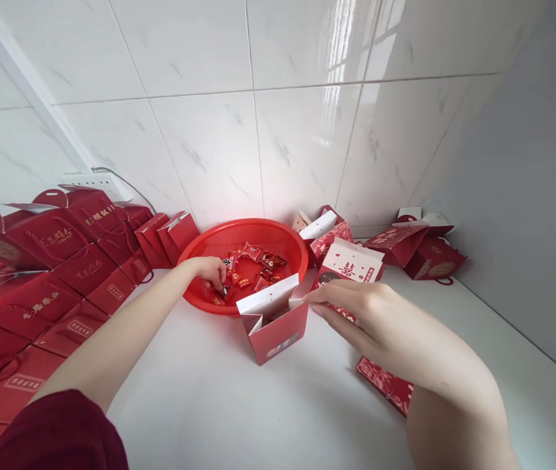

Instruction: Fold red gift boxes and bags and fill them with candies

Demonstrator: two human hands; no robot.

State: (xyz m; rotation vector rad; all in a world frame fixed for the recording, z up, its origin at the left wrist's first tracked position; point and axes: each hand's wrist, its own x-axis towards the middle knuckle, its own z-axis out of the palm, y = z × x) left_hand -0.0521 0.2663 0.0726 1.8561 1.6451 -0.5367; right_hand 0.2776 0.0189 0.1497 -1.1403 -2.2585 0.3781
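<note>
A red plastic basket (287,243) stands near the wall, with several wrapped candies (244,279) in it. My left hand (210,269) reaches over its left rim, fingers curled down at a dark wrapped candy. In front of the basket is a small red box (280,336) with its white top flap raised and its mouth open. Thumb and fingers of my right hand (351,307) pinch the box's upper right edge.
Rows of red gift boxes (57,287) fill the left side. Behind my right hand stand patterned boxes (349,261), and more red boxes (434,258) lie at the back right. A flat red box (384,384) lies below my right hand. A power strip (104,185) is against the tiled wall.
</note>
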